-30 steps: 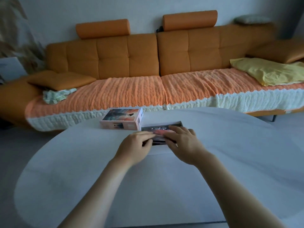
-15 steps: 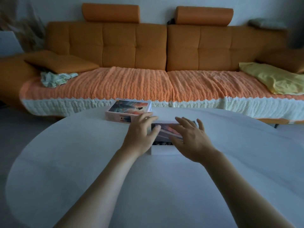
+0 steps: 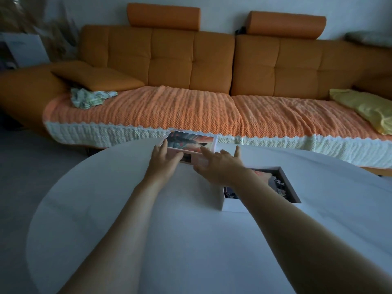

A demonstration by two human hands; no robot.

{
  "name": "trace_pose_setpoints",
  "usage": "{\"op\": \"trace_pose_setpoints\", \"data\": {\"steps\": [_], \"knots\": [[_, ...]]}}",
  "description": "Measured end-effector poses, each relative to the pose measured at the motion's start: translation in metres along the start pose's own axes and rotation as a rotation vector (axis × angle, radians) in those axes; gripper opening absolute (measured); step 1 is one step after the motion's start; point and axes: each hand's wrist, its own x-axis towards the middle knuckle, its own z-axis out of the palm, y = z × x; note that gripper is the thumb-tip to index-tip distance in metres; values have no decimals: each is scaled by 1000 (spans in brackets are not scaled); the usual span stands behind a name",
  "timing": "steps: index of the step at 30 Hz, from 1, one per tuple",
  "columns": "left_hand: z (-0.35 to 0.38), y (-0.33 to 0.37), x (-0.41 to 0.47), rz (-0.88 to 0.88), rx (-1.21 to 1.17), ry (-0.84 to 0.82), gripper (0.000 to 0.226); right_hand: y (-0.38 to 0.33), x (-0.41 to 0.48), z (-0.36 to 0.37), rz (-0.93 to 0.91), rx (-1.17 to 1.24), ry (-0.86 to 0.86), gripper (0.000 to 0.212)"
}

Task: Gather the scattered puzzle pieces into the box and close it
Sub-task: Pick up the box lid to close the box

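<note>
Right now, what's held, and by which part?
Nothing is gripped yet. Straight-fingered left hand touches the left end of the pink picture-printed cardboard lid; open right hand reaches its near right edge.

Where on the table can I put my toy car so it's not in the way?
The biggest bare patch of table lies at the near edge, between the two forearms. More room is left of the left hand and right of the open box. The far middle is crowded: the right hand and left hand are at the lid, the box beside it.

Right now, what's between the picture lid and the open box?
Head view: the right hand crosses that gap, fingers on the lid; otherwise only bare table before the open box.
</note>
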Motion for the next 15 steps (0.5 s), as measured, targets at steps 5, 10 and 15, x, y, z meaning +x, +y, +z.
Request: {"op": "trace_pose_setpoints", "data": {"steps": [5, 10, 15], "knots": [[-16, -4, -1, 116, -14, 193, 68, -4, -5, -4, 19, 134, 155, 55], [-17, 17, -25, 220, -84, 209, 63, 12, -35, -21, -63, 430, 350, 54], [7, 40, -66, 347, -99, 146, 57, 45, -86, -31, -14, 462, 470, 51]]}}
